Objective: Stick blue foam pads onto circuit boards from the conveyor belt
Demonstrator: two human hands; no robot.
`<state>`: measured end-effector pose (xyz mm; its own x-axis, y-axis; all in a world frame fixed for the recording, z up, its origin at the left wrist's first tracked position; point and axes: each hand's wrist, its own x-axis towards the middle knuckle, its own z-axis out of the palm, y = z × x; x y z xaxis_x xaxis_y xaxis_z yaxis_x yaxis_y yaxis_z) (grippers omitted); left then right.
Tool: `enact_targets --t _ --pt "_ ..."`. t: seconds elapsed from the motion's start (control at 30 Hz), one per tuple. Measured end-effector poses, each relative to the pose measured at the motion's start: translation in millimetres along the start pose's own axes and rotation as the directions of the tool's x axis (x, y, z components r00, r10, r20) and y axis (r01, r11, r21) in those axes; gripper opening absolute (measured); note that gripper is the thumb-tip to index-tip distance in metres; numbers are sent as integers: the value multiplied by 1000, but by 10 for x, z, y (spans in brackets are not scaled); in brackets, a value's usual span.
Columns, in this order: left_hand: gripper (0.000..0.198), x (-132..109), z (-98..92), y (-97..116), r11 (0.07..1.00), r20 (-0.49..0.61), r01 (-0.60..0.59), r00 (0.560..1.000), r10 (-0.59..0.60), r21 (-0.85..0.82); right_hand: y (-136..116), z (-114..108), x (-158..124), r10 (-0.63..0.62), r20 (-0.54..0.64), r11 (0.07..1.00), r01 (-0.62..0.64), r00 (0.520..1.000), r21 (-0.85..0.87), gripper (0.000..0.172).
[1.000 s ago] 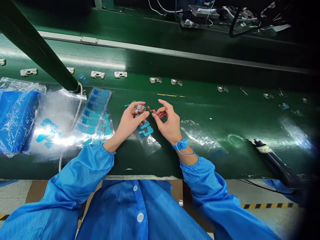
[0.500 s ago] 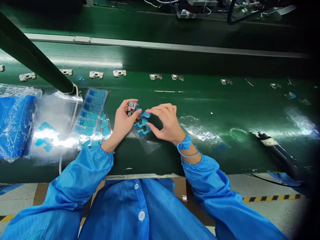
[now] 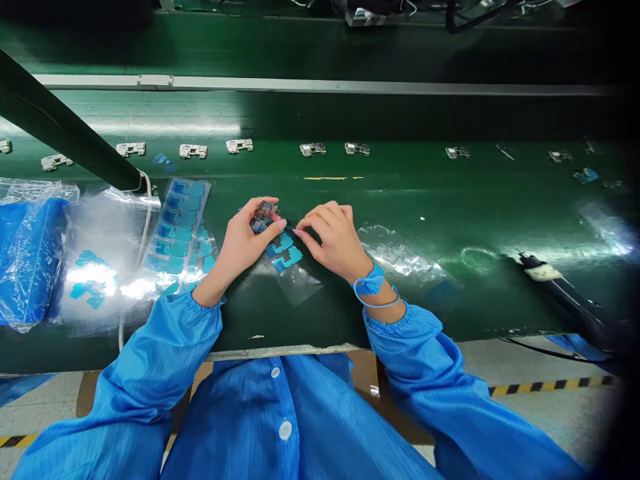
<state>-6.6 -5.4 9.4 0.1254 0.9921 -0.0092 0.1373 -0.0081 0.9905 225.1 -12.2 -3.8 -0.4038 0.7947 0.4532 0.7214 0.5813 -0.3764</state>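
Note:
My left hand point(image 3: 244, 241) grips a small circuit board point(image 3: 267, 209) between thumb and fingers, tilted above the bench. A bluish patch shows along the board's lower edge, partly hidden by the thumb. Just to the right, my right hand point(image 3: 330, 235) has thumb and forefinger pinched together; whatever is between the tips is too small to make out. Below and between the hands lies a clear sheet point(image 3: 300, 285) with blue die-cut film pieces point(image 3: 286, 253). A blue strap point(image 3: 371, 281) circles my right wrist.
Several circuit boards point(image 3: 240, 145) sit in a row along the green surface. At left are a sheet of blue films point(image 3: 183, 213), a plastic-wrapped blue bundle point(image 3: 33, 257), a slanting post point(image 3: 65, 123) and a white cable point(image 3: 146, 220). A black tool point(image 3: 560, 290) lies at right.
My right thumb and forefinger have closed from a wider spread. The blue piece seen near the right forefinger no longer shows there. The board in my left hand has tilted, and the view has shifted slightly.

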Motion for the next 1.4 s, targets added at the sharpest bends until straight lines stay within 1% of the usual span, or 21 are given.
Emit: enact_targets --t 0.07,0.1,0.13,0.17,0.23,0.27,0.3,0.37,0.43,0.53,0.6,0.7,0.77,0.83,0.9,0.93,1.0,1.07,1.1,1.27,1.4 --pt "45 20 -13 31 974 11 112 994 -112 -197 -7 -26 15 108 -61 977 -94 992 192 14" --pt "48 25 -15 44 942 46 164 986 -157 -293 -14 -31 22 192 -71 929 -158 979 335 16" --pt "50 27 -12 56 909 90 202 979 -182 -363 -24 -30 27 282 -50 847 -224 958 482 19" --pt "54 22 -3 64 888 135 223 974 -183 -402 -37 -24 30 361 1 742 -288 933 606 24" --pt "65 -2 35 72 890 183 211 972 -147 -404 -68 1 31 446 135 550 -390 885 739 36" --pt "69 -20 59 72 904 182 187 975 -124 -385 -84 16 29 452 188 495 -421 872 760 41" --pt "70 -37 83 68 917 167 159 980 -104 -365 -98 29 26 447 219 470 -436 867 767 44" --pt "68 -67 121 55 937 117 113 990 -78 -331 -119 42 19 434 217 497 -433 874 752 44" --pt "64 -81 138 40 947 77 88 995 -67 -310 -133 32 16 426 156 582 -402 891 707 38" --pt "59 -78 133 27 953 68 77 996 -60 -293 -151 -8 22 397 72 696 -351 915 626 30" --pt "58 -73 129 29 954 70 76 996 -58 -290 -163 -29 27 375 50 732 -329 926 597 27" --pt "57 -69 134 40 945 77 94 994 -73 -313 -163 -37 26 355 29 750 -304 934 587 24" --pt "49 -65 137 45 911 98 152 987 -124 -382 -144 -39 21 366 -1 748 -293 931 596 22" --pt "37 -55 130 43 863 128 222 975 -184 -454 -121 -48 16 397 -16 720 -301 918 626 24" --pt "33 -44 113 35 846 148 251 968 -205 -470 -107 -65 15 423 36 651 -332 905 683 31" --pt "35 -40 103 30 856 156 250 967 -201 -452 -108 -75 15 418 87 610 -350 904 711 35" --pt "49 -39 84 19 885 181 240 967 -180 -399 -122 -89 15 380 186 551 -383 906 741 41" --pt "64 -46 73 16 906 215 241 961 -173 -349 -141 -91 10 335 248 546 -402 909 735 42" --pt "66 -52 73 18 909 224 244 959 -174 -337 -147 -86 4 321 268 551 -409 909 727 41" --pt "54 -71 95 55 884 262 275 947 -183 -377 -139 -32 -35 320 317 509 -444 893 737 38" --pt "40 -75 115 90 863 262 285 947 -186 -416 -167 -1 -29 351 291 499 -441 890 746 44"
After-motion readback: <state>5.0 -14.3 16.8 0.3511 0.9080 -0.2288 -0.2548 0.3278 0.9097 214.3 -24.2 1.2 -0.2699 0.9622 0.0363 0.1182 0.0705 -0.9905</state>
